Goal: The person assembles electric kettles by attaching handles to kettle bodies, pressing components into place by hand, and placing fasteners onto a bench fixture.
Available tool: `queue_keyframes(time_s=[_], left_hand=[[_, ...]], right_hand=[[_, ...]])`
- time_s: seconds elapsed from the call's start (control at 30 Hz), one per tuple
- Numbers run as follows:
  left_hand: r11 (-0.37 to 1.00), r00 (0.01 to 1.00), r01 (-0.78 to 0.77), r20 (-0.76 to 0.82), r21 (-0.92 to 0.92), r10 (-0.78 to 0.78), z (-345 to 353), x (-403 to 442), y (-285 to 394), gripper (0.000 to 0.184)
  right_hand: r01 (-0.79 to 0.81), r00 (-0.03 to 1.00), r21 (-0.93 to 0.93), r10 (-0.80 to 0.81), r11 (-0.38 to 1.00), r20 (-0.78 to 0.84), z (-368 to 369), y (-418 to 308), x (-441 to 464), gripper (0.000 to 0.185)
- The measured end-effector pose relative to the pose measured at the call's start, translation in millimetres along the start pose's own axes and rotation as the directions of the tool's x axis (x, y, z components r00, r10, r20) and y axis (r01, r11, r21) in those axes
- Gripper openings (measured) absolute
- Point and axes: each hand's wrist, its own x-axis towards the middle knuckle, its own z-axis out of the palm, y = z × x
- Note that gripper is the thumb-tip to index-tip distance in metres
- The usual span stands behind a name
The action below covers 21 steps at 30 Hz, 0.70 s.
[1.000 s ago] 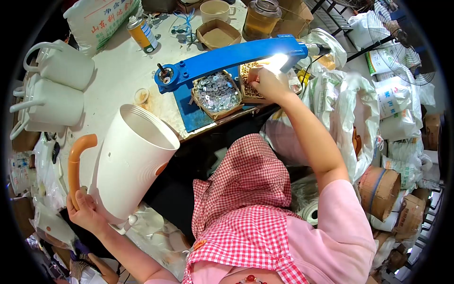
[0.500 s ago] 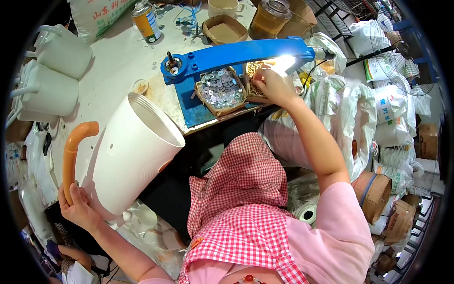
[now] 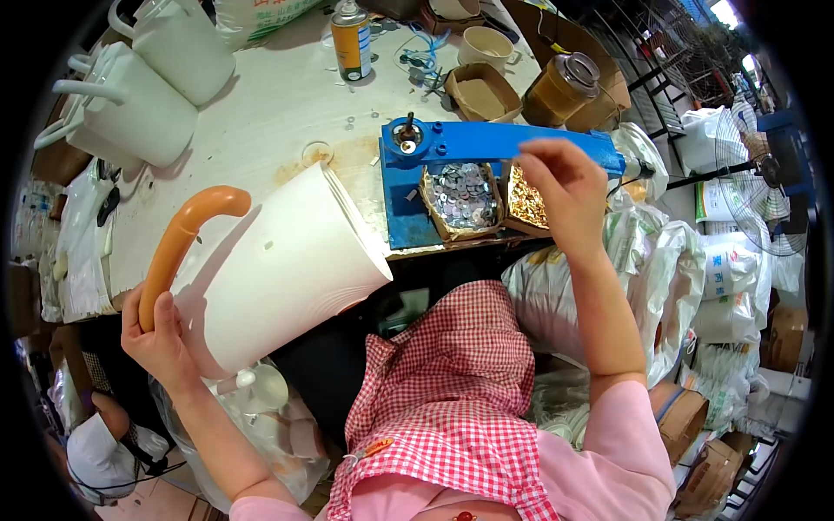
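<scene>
One white, tapered plastic vessel [image 3: 278, 278] with a curved, tubular orange handle [image 3: 177, 239] lies tilted at the near edge of our pale worktable [image 3: 269, 104], its wide mouth towards the long blue metal arm [image 3: 486, 141]. Our left hand [image 3: 161, 340] has its fingers wrapped around the handle's lower end. We hold our right hand [image 3: 573, 195] raised in front of the arm, fingers curled near the thumb; we cannot tell whether they pinch anything. Near it sit small gold-coloured metal pieces [image 3: 525, 205] and, just beside, flat silvery washers [image 3: 465, 195], each in a cardboard box.
</scene>
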Motion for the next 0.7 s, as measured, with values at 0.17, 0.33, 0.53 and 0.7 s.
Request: queue_keyframes(time_s=[0.17, 0.33, 0.53, 0.7], left_hand=[[1.000, 0.999, -0.027, 0.042, -0.001, 0.027, -1, 0, 3, 0.033], [0.999, 0.999, -0.038, 0.016, 0.019, 0.037, -7, -4, -4, 0.033], [1.000, 1.000, -0.023, 0.001, 0.007, 0.023, -9, -2, -7, 0.038], [0.999, 1.000, 0.003, 0.026, -0.032, -0.002, -13, -2, -7, 0.040]], right_hand=[[0.030, 0.977, 0.261, -0.083, 0.965, 0.195, 63, -21, 52, 0.013], [0.012, 0.967, 0.249, -0.075, 0.968, 0.242, 83, -18, 60, 0.016], [0.017, 0.959, 0.205, -0.074, 0.979, 0.273, 79, -19, 59, 0.018], [0.087, 0.967, 0.135, -0.117, 0.987, 0.228, 82, -22, 58, 0.017]])
